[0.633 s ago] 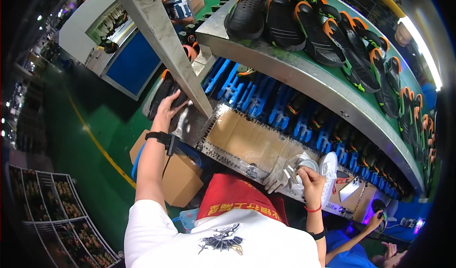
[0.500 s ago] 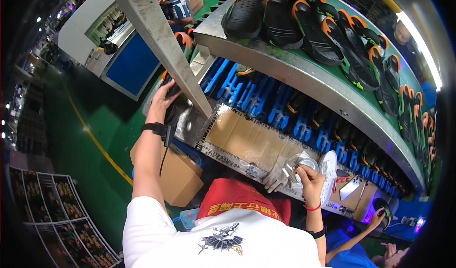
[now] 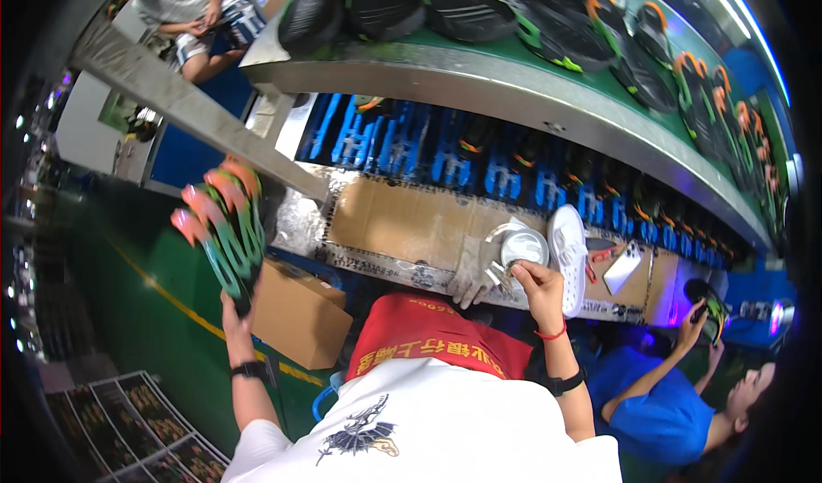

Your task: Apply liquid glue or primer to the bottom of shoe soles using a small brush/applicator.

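Note:
My left hand [image 3: 237,313] grips a bunch of sandals [image 3: 229,230] in coral, green and black, held up left of the bench over the floor. Over the bench, the fingers of my right hand [image 3: 539,290] pinch a small pale thing that I cannot make out. Just beyond them stands a round metal tin [image 3: 524,247]. A grey work glove [image 3: 469,276] lies to the left of the tin, and a white perforated shoe [image 3: 566,256] lies to its right.
Black sandals [image 3: 462,8] line the green upper conveyor [image 3: 428,48]. Below run blue racks [image 3: 449,159]. A slanted metal post [image 3: 171,98] rises at left, above a cardboard box [image 3: 301,316]. To the right, a co-worker in blue [image 3: 655,402] holds a sandal [image 3: 707,310].
My left hand has come back from behind the metal post toward me, bringing the sandals into full view. My right hand stays by the tin. The whole view has shifted.

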`<control>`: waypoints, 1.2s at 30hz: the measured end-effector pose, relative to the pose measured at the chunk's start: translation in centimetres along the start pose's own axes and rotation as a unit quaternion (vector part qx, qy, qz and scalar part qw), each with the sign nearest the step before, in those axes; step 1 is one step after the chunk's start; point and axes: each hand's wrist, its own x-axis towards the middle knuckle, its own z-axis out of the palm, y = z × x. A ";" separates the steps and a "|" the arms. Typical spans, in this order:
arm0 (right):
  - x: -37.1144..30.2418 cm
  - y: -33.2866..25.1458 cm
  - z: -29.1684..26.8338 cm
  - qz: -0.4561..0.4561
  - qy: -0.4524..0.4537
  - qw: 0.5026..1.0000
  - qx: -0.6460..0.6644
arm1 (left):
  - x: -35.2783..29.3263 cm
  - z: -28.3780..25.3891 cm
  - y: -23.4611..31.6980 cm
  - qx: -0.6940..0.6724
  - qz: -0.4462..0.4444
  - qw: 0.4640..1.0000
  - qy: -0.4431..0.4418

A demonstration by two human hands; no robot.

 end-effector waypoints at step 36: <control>-1.0 4.7 -2.9 0.005 0.050 0.998 0.024 | 1.7 20.0 -25.0 0.084 -0.503 0.841 -0.179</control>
